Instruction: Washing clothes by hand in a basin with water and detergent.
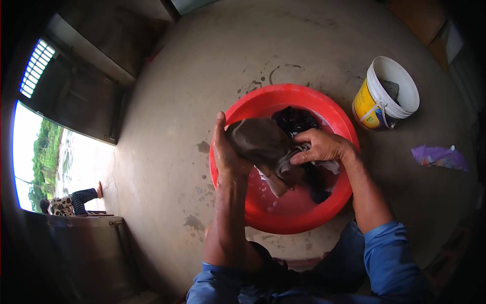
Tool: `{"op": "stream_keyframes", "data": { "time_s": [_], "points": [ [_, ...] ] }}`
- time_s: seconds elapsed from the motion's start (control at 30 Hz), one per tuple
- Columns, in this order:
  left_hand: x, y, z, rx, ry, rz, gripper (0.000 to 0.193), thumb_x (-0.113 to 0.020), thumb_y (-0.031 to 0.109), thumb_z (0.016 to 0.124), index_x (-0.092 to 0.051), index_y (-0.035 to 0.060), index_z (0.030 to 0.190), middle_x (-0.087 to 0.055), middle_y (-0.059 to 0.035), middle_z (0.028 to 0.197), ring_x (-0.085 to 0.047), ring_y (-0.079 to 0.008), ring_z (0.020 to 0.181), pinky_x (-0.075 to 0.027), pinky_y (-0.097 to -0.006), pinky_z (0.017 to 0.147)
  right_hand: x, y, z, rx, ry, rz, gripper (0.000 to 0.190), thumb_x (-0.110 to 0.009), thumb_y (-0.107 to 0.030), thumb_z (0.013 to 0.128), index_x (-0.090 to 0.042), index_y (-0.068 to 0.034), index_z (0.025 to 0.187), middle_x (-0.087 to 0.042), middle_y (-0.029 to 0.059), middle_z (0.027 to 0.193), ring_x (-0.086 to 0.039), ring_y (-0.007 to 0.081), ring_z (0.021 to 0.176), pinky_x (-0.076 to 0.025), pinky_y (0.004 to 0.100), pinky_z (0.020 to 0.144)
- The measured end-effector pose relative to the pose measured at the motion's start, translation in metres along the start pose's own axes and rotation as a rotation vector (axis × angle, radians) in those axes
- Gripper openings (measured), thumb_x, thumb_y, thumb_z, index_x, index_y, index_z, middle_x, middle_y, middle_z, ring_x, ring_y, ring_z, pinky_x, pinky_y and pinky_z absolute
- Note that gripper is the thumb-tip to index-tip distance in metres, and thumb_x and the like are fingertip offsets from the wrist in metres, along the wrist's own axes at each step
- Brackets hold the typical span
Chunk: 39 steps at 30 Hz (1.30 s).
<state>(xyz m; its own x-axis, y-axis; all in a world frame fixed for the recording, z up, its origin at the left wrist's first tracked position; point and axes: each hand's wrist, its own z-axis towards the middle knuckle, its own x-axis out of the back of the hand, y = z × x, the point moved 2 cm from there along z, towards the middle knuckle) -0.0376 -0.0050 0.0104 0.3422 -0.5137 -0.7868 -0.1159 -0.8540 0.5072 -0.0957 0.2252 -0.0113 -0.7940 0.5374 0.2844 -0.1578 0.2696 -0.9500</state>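
Note:
A wet grey-brown cloth (258, 138) is stretched between my two hands above a red plastic basin (292, 224). My left hand (228, 155) supports its left side, with the thumb pointing up and the other fingers hidden behind the fabric. Bunched folds of the same cloth are gripped by my right hand (319, 146), thumb and fingers pinching them. Black wet fabric (294, 117) lies in the basin behind the cloth, and more dark fabric (321, 190) shows below my right hand. Shallow water with some bubbles covers the basin's bottom.
On the concrete floor (182, 95), a white and yellow plastic bucket (368, 106) stands at the right with a grey item inside. A purple plastic packet (440, 157) lies nearer. Wet spots mark the floor. At the left, a person (68, 205) sits by the open doorway.

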Motion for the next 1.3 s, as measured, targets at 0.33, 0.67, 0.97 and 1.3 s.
{"op": "stream_keyframes", "data": {
  "time_s": [0.33, 0.67, 0.97, 1.3],
  "points": [
    [0.038, -0.034, 0.017, -0.232, 0.104, 0.574, 0.018, -0.066, 0.017, 0.097, -0.065, 0.0017, 0.105, -0.07, -0.0086, 0.103, -0.068, -0.0168, 0.093, -0.057, -0.0322, 0.079, -0.101, -0.078, -0.013, 0.531, 0.383, -0.23, 0.03, -0.071, -0.004, 0.071, -0.059, -0.006, 0.099, -0.065, 0.0133, 0.097, -0.066, 0.0379, 0.088, -0.055, 0.0436, 0.075],
    [0.006, -0.027, -0.005, -0.102, 0.066, 0.316, 0.018, -0.067, 0.018, 0.095, -0.067, 0.0024, 0.104, -0.069, -0.0043, 0.096, -0.066, -0.0122, 0.087, -0.054, -0.0271, 0.078, -0.011, -0.005, 0.005, 0.177, 0.73, -0.065, 0.019, -0.071, -0.014, 0.086, -0.06, -0.002, 0.097, -0.057, 0.0062, 0.071, -0.057, 0.0124, 0.064, -0.047, 0.032, 0.06],
    [0.007, -0.017, -0.016, -0.368, -0.041, 1.414, 0.073, -0.079, 0.019, 0.082, -0.045, -0.0001, 0.144, -0.068, -0.0196, 0.109, -0.069, -0.0281, 0.102, -0.055, -0.0373, 0.088, -0.002, -0.013, -0.005, 0.083, 0.529, 0.373, 0.026, -0.07, -0.005, 0.086, -0.062, 0.004, 0.109, -0.066, 0.0033, 0.088, -0.063, 0.0069, 0.076, -0.051, 0.0249, 0.066],
    [-0.02, -0.039, -0.025, -0.455, -0.26, 1.611, 0.029, -0.071, 0.004, 0.081, -0.065, -0.0008, 0.109, -0.067, -0.0032, 0.083, -0.066, -0.0139, 0.08, -0.055, -0.0298, 0.071, -0.01, -0.008, 0.006, 0.214, 0.397, 0.554, 0.032, -0.055, -0.029, 0.105, -0.06, 0.002, 0.11, -0.069, 0.0114, 0.1, -0.068, 0.0155, 0.092, -0.055, 0.0281, 0.085]
  ]
}}
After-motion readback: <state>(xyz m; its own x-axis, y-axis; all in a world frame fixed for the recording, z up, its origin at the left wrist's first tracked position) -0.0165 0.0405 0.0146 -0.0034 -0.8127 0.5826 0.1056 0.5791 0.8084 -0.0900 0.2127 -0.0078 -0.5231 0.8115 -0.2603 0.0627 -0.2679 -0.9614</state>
